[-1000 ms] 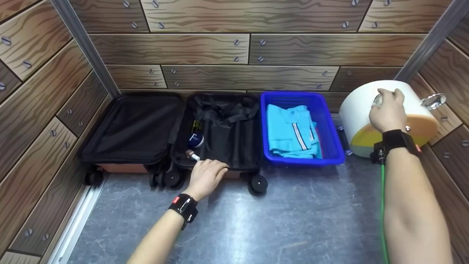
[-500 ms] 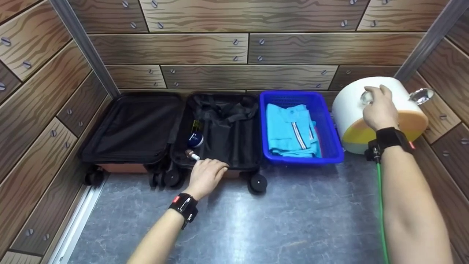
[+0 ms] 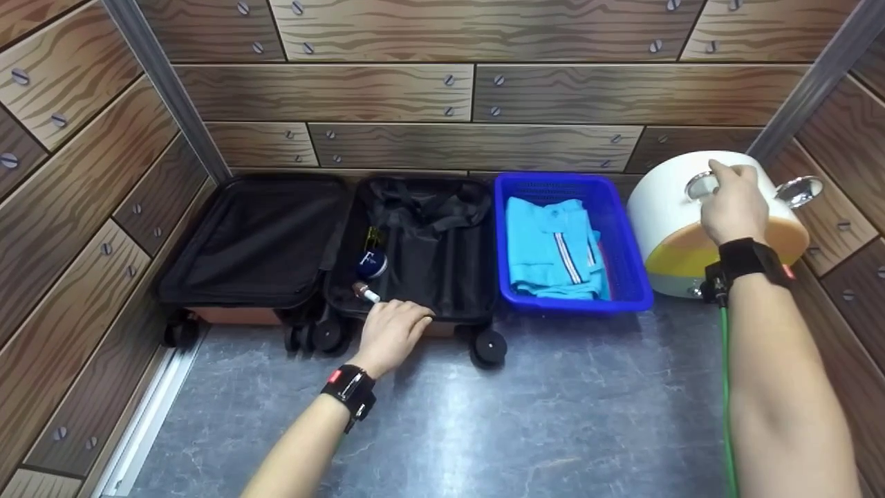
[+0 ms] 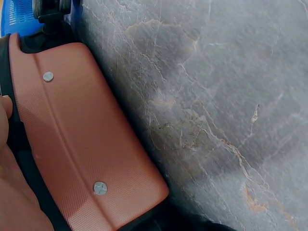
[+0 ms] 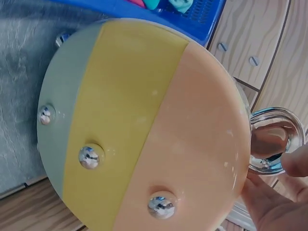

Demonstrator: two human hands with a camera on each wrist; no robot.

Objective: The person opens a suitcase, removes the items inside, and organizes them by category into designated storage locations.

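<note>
In the head view my left hand lies over the near rim of an open black-lined suitcase, fingers hooked inside. Its outer shell is copper-pink in the left wrist view. A brown-and-white tube, a dark blue round item and a yellow-labelled item lie inside. My right hand holds a chrome ring on a white round cabinet. The cabinet's front has green, yellow and peach bands with silver knobs. Some right fingers are hidden.
A blue basket with folded light-blue clothing stands between suitcase and cabinet. The suitcase's other half lies at the left. Wood-patterned walls enclose the grey floor. A green cable runs along the right forearm.
The round cabinet has moved left, up close to the blue basket. In the latest frame my right hand sits slightly farther right of the ring. The left hand stays put.
</note>
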